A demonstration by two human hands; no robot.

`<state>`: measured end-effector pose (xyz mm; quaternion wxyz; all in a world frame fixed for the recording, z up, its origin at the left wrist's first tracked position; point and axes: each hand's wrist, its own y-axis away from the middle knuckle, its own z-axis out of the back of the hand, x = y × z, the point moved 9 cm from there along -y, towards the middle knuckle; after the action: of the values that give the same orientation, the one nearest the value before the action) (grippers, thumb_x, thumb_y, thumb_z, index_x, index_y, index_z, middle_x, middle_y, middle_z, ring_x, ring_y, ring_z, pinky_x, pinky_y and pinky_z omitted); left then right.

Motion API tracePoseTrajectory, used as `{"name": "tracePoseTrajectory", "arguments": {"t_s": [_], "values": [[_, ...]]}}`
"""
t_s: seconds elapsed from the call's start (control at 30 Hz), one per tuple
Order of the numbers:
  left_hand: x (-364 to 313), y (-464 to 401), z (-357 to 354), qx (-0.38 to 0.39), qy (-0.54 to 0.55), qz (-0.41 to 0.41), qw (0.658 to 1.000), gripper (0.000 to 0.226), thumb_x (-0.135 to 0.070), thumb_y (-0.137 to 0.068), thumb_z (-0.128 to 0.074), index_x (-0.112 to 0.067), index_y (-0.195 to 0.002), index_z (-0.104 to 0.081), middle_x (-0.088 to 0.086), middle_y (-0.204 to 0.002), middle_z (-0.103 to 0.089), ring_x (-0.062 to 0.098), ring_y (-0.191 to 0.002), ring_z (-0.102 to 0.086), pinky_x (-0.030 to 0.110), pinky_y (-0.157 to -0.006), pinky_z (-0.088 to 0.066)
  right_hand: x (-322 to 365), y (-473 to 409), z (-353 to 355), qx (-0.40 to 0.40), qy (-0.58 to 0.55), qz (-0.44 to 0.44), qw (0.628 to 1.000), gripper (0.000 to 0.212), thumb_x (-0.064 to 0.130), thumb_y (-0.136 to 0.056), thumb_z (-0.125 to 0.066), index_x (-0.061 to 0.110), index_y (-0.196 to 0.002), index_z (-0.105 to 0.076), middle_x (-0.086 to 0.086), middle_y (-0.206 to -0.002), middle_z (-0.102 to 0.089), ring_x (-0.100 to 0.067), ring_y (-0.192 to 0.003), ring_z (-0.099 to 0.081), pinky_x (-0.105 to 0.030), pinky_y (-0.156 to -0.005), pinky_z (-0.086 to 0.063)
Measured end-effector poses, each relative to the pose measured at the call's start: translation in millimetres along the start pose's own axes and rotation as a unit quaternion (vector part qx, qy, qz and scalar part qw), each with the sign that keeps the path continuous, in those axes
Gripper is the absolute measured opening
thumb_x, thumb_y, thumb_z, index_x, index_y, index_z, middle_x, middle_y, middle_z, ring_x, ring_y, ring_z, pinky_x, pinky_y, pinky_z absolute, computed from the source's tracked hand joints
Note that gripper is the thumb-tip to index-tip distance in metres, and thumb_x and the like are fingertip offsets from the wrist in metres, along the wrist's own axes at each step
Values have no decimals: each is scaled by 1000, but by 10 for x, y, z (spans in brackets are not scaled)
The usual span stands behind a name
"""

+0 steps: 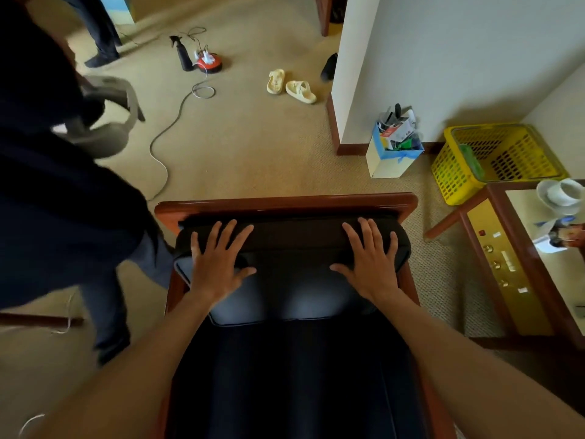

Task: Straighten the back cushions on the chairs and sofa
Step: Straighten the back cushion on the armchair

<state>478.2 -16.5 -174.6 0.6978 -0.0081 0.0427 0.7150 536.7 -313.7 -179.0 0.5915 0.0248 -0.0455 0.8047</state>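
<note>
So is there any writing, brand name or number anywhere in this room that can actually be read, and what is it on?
No text can be read in this view.
Packages in the cardboard box by the wall: printing too small and blurred.
White labels on the wooden control panel beside the chair: too small to read.
Magazine on the side table: cover blurred.

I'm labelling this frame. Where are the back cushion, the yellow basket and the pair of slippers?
back cushion [294,239]: head view, top edge between the two hands.
yellow basket [456,175]: head view, near perforated side wall.
pair of slippers [300,91]: head view, right slipper's strap.
</note>
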Motion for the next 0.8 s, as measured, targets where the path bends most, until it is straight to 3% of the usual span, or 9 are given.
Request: {"name": "tracePoseTrajectory", "arguments": {"t_s": [0.2,0.33,0.4,0.47,0.57,0.67,0.8], "values": [[-25,-7,-1,56,18,6,998,91,-56,-85,-62,-41,-153,-2,0,-164,-7,28,-151,0,66,-114,0,9,-22,-79,94,15,-14,995,97,68,-85,-53,28,-157,-2,-9,-165,1,-29,-152,8,-64,-115,3],[-52,7,62,146,49,23,988,90,-39,-89,-64,-42,-153,0,-1,-164,1,27,-150,7,65,-115,0,50,30,12,197,18,-13,980,103,54,-86,-63,26,-156,8,-8,-164,12,-29,-151,14,-66,-116,-1],[-84,28,175,191,81,26,978,86,-36,-87,-67,-37,-154,-12,3,-164,-8,29,-150,-3,62,-116,-9,117,103,172,228,6,-24,973,101,44,-86,-67,23,-157,1,-9,-164,7,-30,-151,9,-65,-116,-5],[-158,58,381,211,114,14,971,75,-38,-84,-70,-29,-149,-33,6,-157,-29,28,-144,-27,53,-115,-26,214,172,438,232,-26,-36,972,87,37,-88,-67,19,-155,-14,-12,-164,-6,-30,-152,-1,-63,-117,-11],[-358,69,856,184,176,1,967,51,-33,-83,-72,-18,-130,-58,5,-130,-60,23,-116,-58,37,-101,-45,354,227,998,192,-79,-35,978,64,32,-89,-65,16,-146,-39,-11,-151,-37,-30,-140,-33,-55,-112,-32],[-730,94,1493,139,208,-34,968,36,-28,-86,-70,-14,-119,-65,1,-110,-67,22,-105,-63,37,-94,-49,396,341,1727,108,-124,-46,985,43,28,-89,-64,16,-130,-57,-7,-133,-55,-27,-124,-51,-47,-102,-43],[-1387,278,2268,104,195,-107,969,20,-28,-87,-68,-11,-97,-66,6,-98,-66,25,-93,-61,31,-79,-45,260,808,2498,41,-129,-87,987,34,25,-86,-63,16,-119,-66,-6,-124,-62,-26,-116,-56,-39,-96,-45]]}}
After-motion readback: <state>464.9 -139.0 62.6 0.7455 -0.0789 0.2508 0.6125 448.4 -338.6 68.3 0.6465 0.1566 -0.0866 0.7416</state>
